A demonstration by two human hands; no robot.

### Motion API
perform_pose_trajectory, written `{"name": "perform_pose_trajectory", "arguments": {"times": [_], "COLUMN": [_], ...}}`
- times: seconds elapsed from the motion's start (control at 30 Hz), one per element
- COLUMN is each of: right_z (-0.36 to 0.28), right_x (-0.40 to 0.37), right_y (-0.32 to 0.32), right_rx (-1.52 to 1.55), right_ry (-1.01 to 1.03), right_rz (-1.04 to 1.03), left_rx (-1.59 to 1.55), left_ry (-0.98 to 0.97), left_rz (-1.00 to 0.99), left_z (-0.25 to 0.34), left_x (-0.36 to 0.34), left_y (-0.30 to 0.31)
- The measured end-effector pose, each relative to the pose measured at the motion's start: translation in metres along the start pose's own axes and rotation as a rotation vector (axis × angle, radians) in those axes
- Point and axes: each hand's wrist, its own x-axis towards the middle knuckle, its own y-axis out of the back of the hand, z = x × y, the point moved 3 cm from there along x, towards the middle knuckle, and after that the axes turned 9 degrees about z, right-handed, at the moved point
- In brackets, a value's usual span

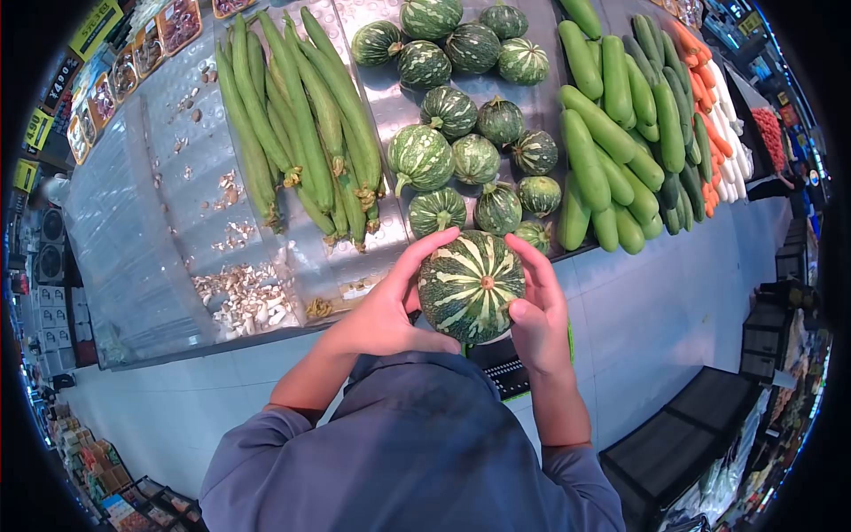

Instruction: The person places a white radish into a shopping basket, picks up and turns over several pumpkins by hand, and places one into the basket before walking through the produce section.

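Between my two hands is a round pumpkin [472,297], dark green with pale cream stripes, one end with its small brown spot facing up. My left hand [390,306] wraps its left side, thumb low and fingers at the top edge. On the right side, my right hand [541,310] presses with its thumb on the skin and its fingers along the far edge. Just beyond lie several more striped pumpkins [425,158] on the metal display. A dark basket [501,371] with a green edge shows partly below the held pumpkin.
Long green loofahs [306,115] lie left of the pumpkins, and loose mushrooms [253,301] near the front left edge. To the right are pale green gourds [612,151], carrots [709,142] and white radishes [729,133]. Black crates [674,443] stand at the lower right.
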Motion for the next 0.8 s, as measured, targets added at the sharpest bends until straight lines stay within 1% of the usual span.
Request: {"name": "perform_pose_trajectory", "arguments": {"times": [0.1, 0.17, 0.27, 0.37, 0.4, 0.47, 0.5, 0.57, 0.6, 0.63, 0.7, 0.73, 0.77, 0.8], "right_z": [-0.004, -0.014, -0.012, -0.008, -0.005, -0.002, 0.0, 0.005, 0.008, 0.011, 0.004, 0.004, 0.004, 0.003], "right_x": [0.0, -0.004, -0.007, -0.007, -0.006, -0.004, -0.004, -0.005, -0.006, -0.008, -0.007, -0.004, -0.002, -0.001], "right_y": [-0.003, -0.017, -0.016, -0.008, -0.005, 0.0, 0.002, 0.005, 0.008, 0.012, -0.001, -0.002, 0.0, 0.002], "right_rx": [0.043, -0.031, -0.067, -0.099, -0.099, -0.11, -0.113, -0.09, -0.181, -0.263, -0.325, -0.318, -0.336, -0.358], "right_ry": [0.013, 0.1, 0.112, 0.104, 0.11, 0.206, 0.21, 0.388, 0.536, 0.593, 0.825, 0.823, 0.813, 0.806], "right_rz": [-0.035, -0.116, -0.151, -0.131, -0.126, -0.163, -0.167, -0.139, -0.124, -0.106, -0.171, -0.179, -0.215, -0.247], "left_rx": [0.019, 0.073, 0.072, 0.083, 0.085, 0.064, 0.064, -0.049, 0.098, 0.105, -0.315, -0.43, -0.428, -0.4], "left_ry": [-0.022, -0.064, -0.059, -0.053, -0.054, -0.069, -0.075, -0.087, -0.097, -0.102, 0.275, 0.311, 0.308, 0.224], "left_rz": [-0.005, 0.035, 0.029, 0.053, 0.045, -0.049, -0.051, -0.046, -0.116, -0.1, -0.301, -0.286, -0.283, -0.229], "left_z": [-0.003, -0.003, -0.003, -0.004, -0.004, -0.006, -0.012, -0.02, -0.017, -0.02, -0.03, -0.028, -0.031, -0.035], "left_x": [0.0, 0.0, 0.001, 0.002, 0.002, 0.003, 0.007, 0.015, 0.015, 0.012, 0.003, -0.002, -0.001, 0.002], "left_y": [-0.003, -0.004, -0.004, -0.005, -0.004, 0.0, 0.002, 0.009, 0.009, 0.01, -0.001, -0.002, -0.001, 0.002]}}
